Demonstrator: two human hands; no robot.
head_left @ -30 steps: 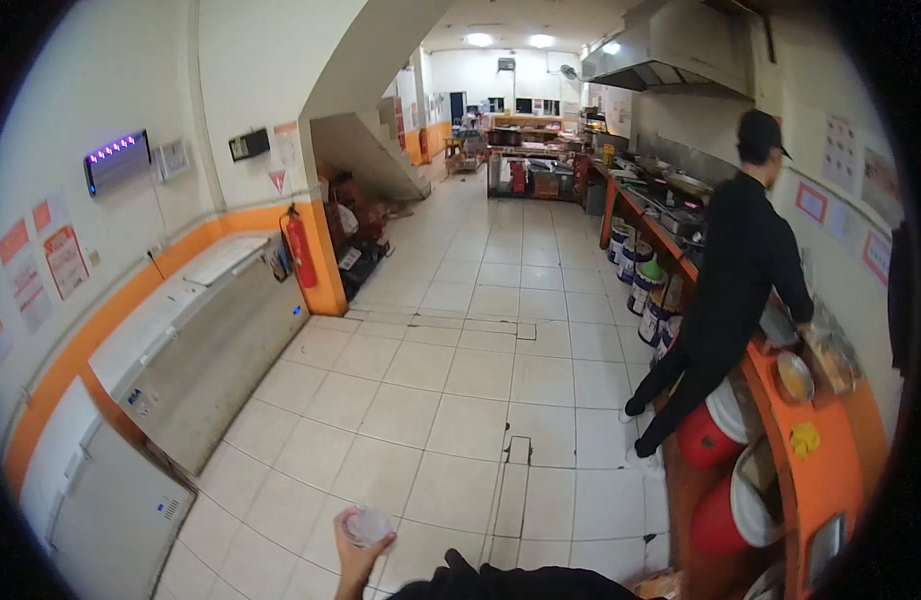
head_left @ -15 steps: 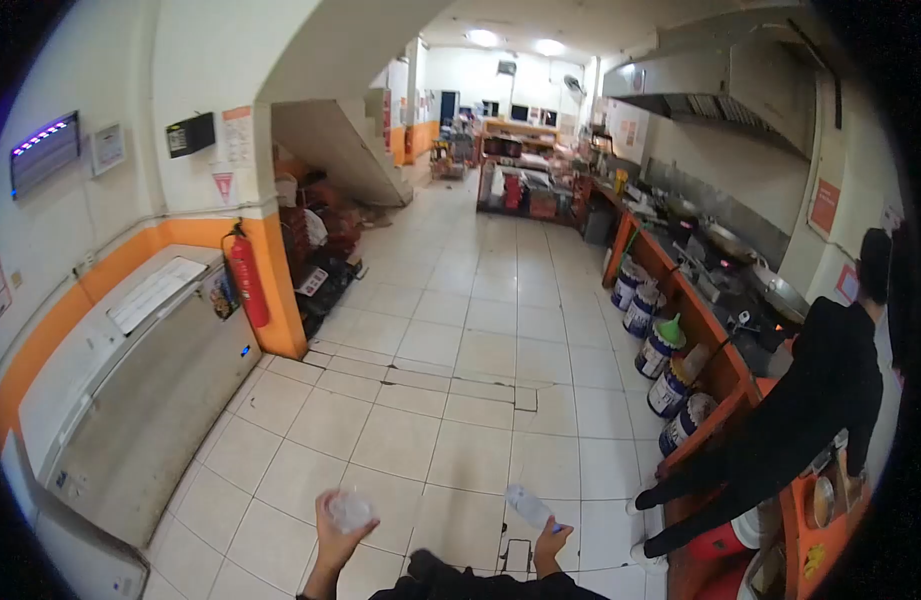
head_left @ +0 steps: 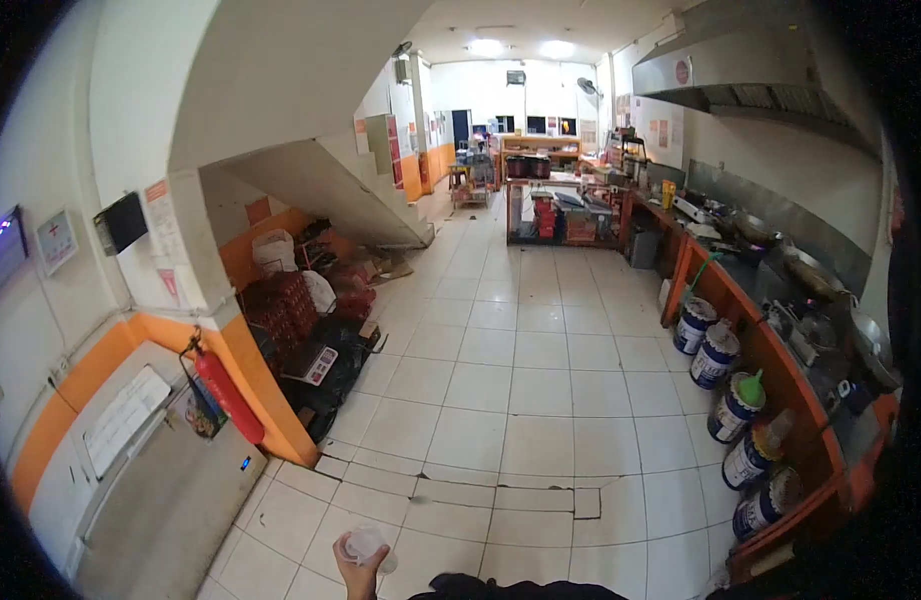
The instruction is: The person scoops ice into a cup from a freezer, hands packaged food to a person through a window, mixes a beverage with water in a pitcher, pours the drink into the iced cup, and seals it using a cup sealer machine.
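My left hand is closed around a clear plastic cup at the bottom of the view, above the tiled floor. The cup's round rim faces up, and I cannot make out anything in it. My right hand is out of view, and so is the bottle it held earlier. Dark clothing shows at the bottom edge.
On the left stand a chest freezer and a red fire extinguisher. A digital scale sits by piled goods under the stairs. Several paint-type buckets line the orange counter with woks. A display counter stands ahead.
The view has moved forward and tilted up. My left hand with the cup sits lower in the picture. My right hand with the clear bottle and the dark-clothed person on the right have left the view.
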